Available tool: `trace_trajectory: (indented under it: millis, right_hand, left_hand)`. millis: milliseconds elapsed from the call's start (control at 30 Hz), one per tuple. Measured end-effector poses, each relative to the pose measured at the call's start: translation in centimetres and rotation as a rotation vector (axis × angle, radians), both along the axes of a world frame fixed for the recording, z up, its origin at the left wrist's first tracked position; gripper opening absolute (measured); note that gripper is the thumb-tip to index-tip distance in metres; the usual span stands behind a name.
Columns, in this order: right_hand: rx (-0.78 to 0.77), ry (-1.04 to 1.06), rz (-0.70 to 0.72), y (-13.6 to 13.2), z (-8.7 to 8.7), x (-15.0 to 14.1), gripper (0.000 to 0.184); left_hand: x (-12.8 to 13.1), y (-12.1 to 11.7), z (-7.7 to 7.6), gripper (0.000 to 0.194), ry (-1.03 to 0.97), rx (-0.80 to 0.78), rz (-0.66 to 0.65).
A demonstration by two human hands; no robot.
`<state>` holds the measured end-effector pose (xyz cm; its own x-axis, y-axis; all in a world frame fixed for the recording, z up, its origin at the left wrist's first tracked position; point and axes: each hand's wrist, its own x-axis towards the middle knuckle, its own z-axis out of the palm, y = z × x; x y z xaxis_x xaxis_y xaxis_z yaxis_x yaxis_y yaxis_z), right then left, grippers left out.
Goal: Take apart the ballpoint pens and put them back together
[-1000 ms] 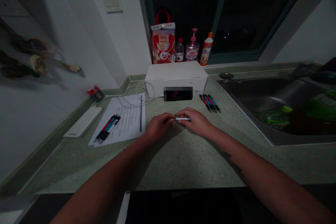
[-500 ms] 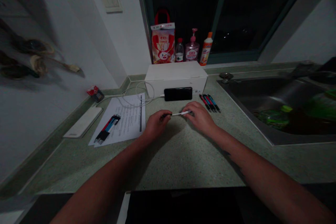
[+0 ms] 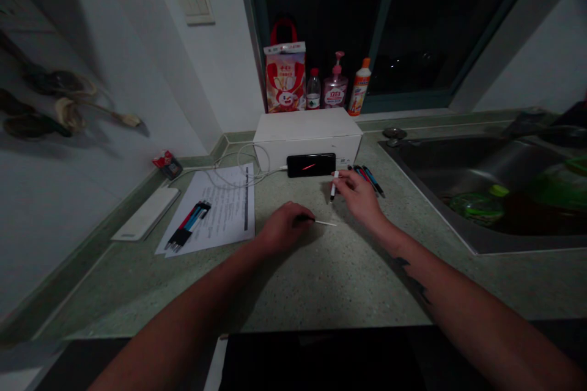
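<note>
My left hand (image 3: 288, 226) is closed on the dark part of a pen, and its thin white refill (image 3: 326, 223) points right, just above the countertop. My right hand (image 3: 360, 195) pinches a white pen barrel (image 3: 334, 178) with a dark lower end aimed down at the counter. A gap separates the barrel from the refill. Partly covered by my right fingers, several pens (image 3: 373, 181) in red, blue and black lie behind that hand. More pens (image 3: 189, 224) rest in a bundle on printed sheets (image 3: 229, 226) at the left.
A black phone (image 3: 312, 165) with a charging cable (image 3: 270, 171) leans against a white box (image 3: 307, 125). Bottles (image 3: 335, 88) and a red-and-white package (image 3: 285, 82) stand behind it. A steel sink (image 3: 431, 208) lies right; a white flat case (image 3: 147, 214) sits left.
The refill and white barrel, in line between my hands before, are now apart. My left hand has come nearer and right; my right hand has moved right and turned the barrel downward.
</note>
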<state>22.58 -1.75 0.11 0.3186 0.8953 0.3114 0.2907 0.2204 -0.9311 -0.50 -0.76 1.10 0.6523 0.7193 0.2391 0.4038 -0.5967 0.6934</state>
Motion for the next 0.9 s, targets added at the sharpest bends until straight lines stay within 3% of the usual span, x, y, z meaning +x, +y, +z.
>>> trace_trajectory:
  millis: [133,267,400,467,600,900]
  right_hand:
    - [-0.054,0.136,0.086,0.1,-0.1,-0.3,0.051]
    - [-0.080,-0.043,0.109,-0.6,0.5,-0.5,0.040]
    - [0.083,-0.390,0.223,-1.4,1.2,-0.9,0.026]
    - [0.138,-0.482,0.315,-1.7,1.3,-1.3,0.023]
    - [0.197,-0.509,0.391,-2.1,1.4,-2.0,0.015]
    - [0.211,-0.349,0.311,-2.2,1.6,-2.2,0.012]
  left_hand:
    - [0.3,-0.8,0.5,0.011,0.134,0.114,-0.155]
    - [0.3,-0.9,0.4,0.010,0.168,0.108,-0.156]
    - [0.5,-0.4,-0.2,0.024,-0.108,-0.175,0.121]
    - [0.5,0.0,-0.3,0.034,-0.262,-0.364,0.186]
    - [0.3,0.7,0.0,0.041,-0.355,-0.594,0.144]
    - [0.3,0.9,-0.6,0.032,-0.535,-0.896,0.151]
